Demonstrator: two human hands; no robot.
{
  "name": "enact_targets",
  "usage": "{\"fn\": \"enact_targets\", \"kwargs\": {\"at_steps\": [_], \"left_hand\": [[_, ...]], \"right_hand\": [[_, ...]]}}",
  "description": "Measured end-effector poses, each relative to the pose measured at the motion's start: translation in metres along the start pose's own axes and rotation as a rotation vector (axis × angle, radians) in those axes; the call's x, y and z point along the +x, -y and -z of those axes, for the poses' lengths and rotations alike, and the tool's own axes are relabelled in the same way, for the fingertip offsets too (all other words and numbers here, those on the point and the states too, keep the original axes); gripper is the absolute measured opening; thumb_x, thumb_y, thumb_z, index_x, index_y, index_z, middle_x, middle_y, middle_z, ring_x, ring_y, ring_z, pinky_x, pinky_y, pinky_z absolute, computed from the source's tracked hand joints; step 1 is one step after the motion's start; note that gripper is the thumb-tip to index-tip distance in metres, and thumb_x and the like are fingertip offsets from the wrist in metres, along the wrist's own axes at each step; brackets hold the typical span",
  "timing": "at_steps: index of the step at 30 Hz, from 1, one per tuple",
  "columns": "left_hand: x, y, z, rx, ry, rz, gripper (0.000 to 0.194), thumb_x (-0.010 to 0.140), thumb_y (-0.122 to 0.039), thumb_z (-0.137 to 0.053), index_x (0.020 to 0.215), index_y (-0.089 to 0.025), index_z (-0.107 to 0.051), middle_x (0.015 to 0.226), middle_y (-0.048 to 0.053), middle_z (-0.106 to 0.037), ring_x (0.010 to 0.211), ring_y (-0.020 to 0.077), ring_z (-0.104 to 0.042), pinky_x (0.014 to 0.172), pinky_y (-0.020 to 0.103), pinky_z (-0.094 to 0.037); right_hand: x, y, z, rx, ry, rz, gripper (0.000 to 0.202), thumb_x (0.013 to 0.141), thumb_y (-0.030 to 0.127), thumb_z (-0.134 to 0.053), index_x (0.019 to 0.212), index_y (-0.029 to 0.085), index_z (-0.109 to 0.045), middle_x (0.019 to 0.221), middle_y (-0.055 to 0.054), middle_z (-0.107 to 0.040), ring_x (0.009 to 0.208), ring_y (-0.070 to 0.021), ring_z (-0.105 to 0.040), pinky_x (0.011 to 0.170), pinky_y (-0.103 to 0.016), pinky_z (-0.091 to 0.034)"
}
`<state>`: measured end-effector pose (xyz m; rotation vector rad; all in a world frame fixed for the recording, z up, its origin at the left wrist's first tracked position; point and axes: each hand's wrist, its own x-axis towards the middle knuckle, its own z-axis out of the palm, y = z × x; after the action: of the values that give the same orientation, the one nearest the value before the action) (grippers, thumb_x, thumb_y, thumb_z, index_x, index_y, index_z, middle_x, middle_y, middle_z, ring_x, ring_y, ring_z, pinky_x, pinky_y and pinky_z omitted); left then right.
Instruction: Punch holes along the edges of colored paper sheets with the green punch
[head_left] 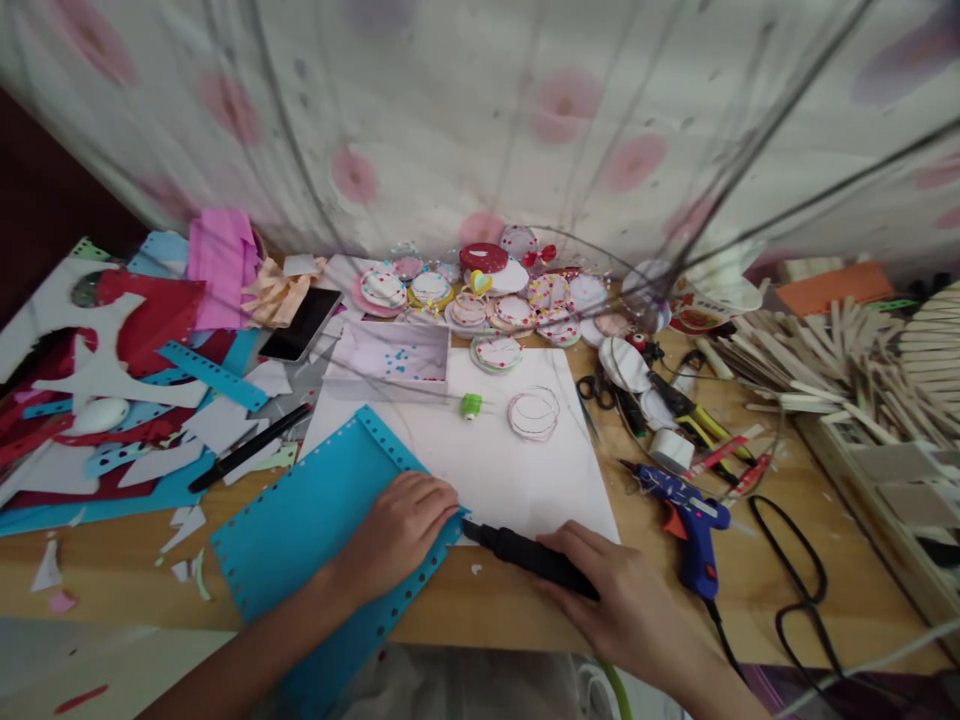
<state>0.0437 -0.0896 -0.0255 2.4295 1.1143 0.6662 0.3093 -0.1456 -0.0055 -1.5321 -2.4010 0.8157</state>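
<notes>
A blue sheet with small round holes along its borders lies slanted across the table's front edge. My left hand is closed at its right corner, fingers pressed together on the sheet. In my right hand is a black-handled hole punch, its tip at that same corner. Fingers wrap round the handle; the punch's jaws are too small to make out clearly. Under the sheet's far side lies white paper, bearing a green clip-like piece and a coil of thin wire.
A white box with blue dots stands behind the sheet. Paper scraps, a black pen and a phone lie left. Decorated discs line the back. Rightward are a blue glue gun, its cable, pliers and wooden sticks.
</notes>
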Motion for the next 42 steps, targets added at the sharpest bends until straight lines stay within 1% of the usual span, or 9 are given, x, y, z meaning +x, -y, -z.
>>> {"fn": "enact_targets", "kwargs": {"at_steps": [8, 13, 15, 17, 18, 20, 22, 24, 42], "left_hand": [[-0.004, -0.001, 0.0, -0.032, 0.004, 0.011, 0.016, 0.094, -0.018, -0.048, 0.094, -0.019, -0.064, 0.097, 0.006, -0.07, 0.093, 0.0196, -0.063, 0.087, 0.037, -0.051], [-0.007, 0.001, -0.001, -0.023, -0.001, 0.033, 0.02, 0.093, -0.025, -0.051, 0.078, -0.019, -0.062, 0.095, 0.005, -0.067, 0.092, 0.0179, -0.061, 0.084, 0.032, -0.051], [-0.006, 0.002, -0.002, 0.015, -0.037, 0.089, 0.023, 0.094, -0.026, -0.048, 0.077, -0.018, -0.061, 0.092, 0.008, -0.065, 0.092, 0.0209, -0.061, 0.084, 0.036, -0.05], [-0.006, 0.004, -0.006, 0.109, -0.104, 0.187, 0.022, 0.092, -0.033, -0.05, 0.091, -0.014, -0.062, 0.104, 0.015, -0.063, 0.105, 0.0304, -0.056, 0.091, 0.049, -0.045], [-0.007, 0.005, -0.008, 0.18, -0.137, 0.248, 0.033, 0.09, -0.04, -0.053, 0.105, -0.011, -0.06, 0.117, 0.021, -0.058, 0.116, 0.0368, -0.05, 0.096, 0.056, -0.039], [-0.009, 0.007, -0.014, 0.333, -0.168, 0.361, 0.074, 0.081, -0.058, -0.056, 0.13, -0.004, -0.044, 0.141, 0.029, -0.038, 0.133, 0.0458, -0.029, 0.103, 0.064, -0.027], [-0.012, 0.011, -0.02, 0.438, -0.141, 0.427, 0.103, 0.074, -0.072, -0.053, 0.141, 0.002, -0.027, 0.149, 0.032, -0.022, 0.139, 0.0471, -0.014, 0.107, 0.064, -0.02], [-0.015, 0.014, -0.024, 0.466, -0.092, 0.443, 0.114, 0.07, -0.078, -0.049, 0.142, 0.006, -0.022, 0.15, 0.034, -0.018, 0.14, 0.0468, -0.011, 0.109, 0.063, -0.017], [-0.016, 0.015, -0.023, 0.553, 0.009, 0.447, 0.119, 0.068, -0.083, -0.041, 0.141, 0.01, -0.026, 0.15, 0.035, -0.018, 0.14, 0.046, -0.011, 0.111, 0.059, -0.017]], "right_hand": [[0.008, 0.003, -0.005, 0.004, 0.031, -0.041, 0.02, 0.089, 0.025, -0.053, 0.109, 0.023, -0.055, 0.091, -0.003, -0.063, 0.079, -0.0205, -0.064, 0.067, -0.03, -0.051], [0.002, 0.0, -0.019, -0.039, -0.018, -0.04, 0.021, 0.092, 0.028, -0.05, 0.112, 0.023, -0.053, 0.094, -0.005, -0.063, 0.081, -0.0212, -0.064, 0.067, -0.031, -0.052], [0.001, -0.001, -0.024, -0.072, -0.039, -0.018, 0.022, 0.092, 0.028, -0.049, 0.114, 0.022, -0.052, 0.093, -0.006, -0.063, 0.079, -0.0215, -0.065, 0.065, -0.031, -0.051], [0.001, -0.001, -0.026, -0.097, -0.06, -0.004, 0.022, 0.093, 0.029, -0.049, 0.113, 0.022, -0.053, 0.092, -0.006, -0.063, 0.077, -0.0215, -0.065, 0.062, -0.031, -0.051], [0.001, -0.001, -0.027, -0.106, -0.072, 0.002, 0.021, 0.093, 0.029, -0.049, 0.112, 0.022, -0.053, 0.092, -0.006, -0.063, 0.077, -0.0213, -0.065, 0.062, -0.031, -0.051], [0.001, -0.001, -0.027, -0.118, -0.099, 0.016, 0.021, 0.093, 0.028, -0.049, 0.112, 0.021, -0.053, 0.091, -0.006, -0.063, 0.076, -0.0208, -0.065, 0.062, -0.03, -0.052], [0.001, 0.0, -0.028, -0.122, -0.122, 0.031, 0.02, 0.093, 0.028, -0.048, 0.111, 0.021, -0.053, 0.09, -0.007, -0.063, 0.076, -0.0206, -0.064, 0.062, -0.03, -0.052], [0.0, 0.0, -0.028, -0.12, -0.136, 0.045, 0.02, 0.093, 0.027, -0.047, 0.11, 0.02, -0.053, 0.091, -0.007, -0.063, 0.077, -0.0211, -0.064, 0.062, -0.031, -0.053], [0.001, -0.006, -0.035, -0.083, -0.23, 0.142, 0.023, 0.091, 0.021, -0.05, 0.114, 0.017, -0.053, 0.095, -0.01, -0.063, 0.083, -0.0234, -0.062, 0.066, -0.035, -0.056]]}}
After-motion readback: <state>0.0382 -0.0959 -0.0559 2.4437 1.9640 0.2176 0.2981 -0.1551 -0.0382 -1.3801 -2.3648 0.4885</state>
